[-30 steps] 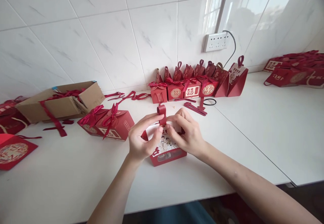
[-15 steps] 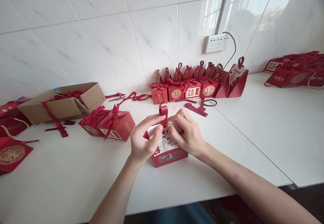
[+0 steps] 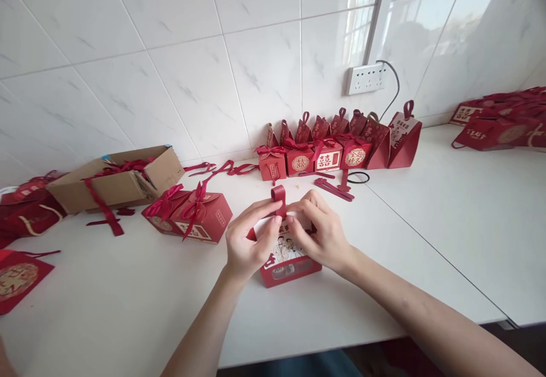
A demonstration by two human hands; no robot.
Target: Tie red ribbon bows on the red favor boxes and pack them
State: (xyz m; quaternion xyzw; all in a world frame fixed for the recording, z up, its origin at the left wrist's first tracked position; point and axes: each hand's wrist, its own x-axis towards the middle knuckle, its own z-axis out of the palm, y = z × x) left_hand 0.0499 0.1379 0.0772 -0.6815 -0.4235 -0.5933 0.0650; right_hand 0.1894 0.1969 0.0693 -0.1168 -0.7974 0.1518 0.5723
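Observation:
A red and white gift box [image 3: 290, 268] with a printed couple and a clear window stands on the white table in front of me. From its top rises a looped dark red strap [image 3: 278, 195]. My left hand [image 3: 251, 237] pinches the base of the strap between thumb and fingers, at the box's top edge. My right hand [image 3: 319, 226] is closed on the upper right edge of the same box, its thumb just beside the strap. The fingers partly hide the box's top.
Finished red boxes [image 3: 328, 158] line the tiled wall, with loose red straps [image 3: 335, 188] and a black ring [image 3: 358, 177] before them. Left are bow-tied boxes [image 3: 205, 212] and a cardboard carton [image 3: 115, 189] of ribbons. More red boxes [image 3: 499, 124] are piled at far right.
The view has shifted slightly, so everything sits a little lower and further right. Both hands keep the same hold at the top of the box.

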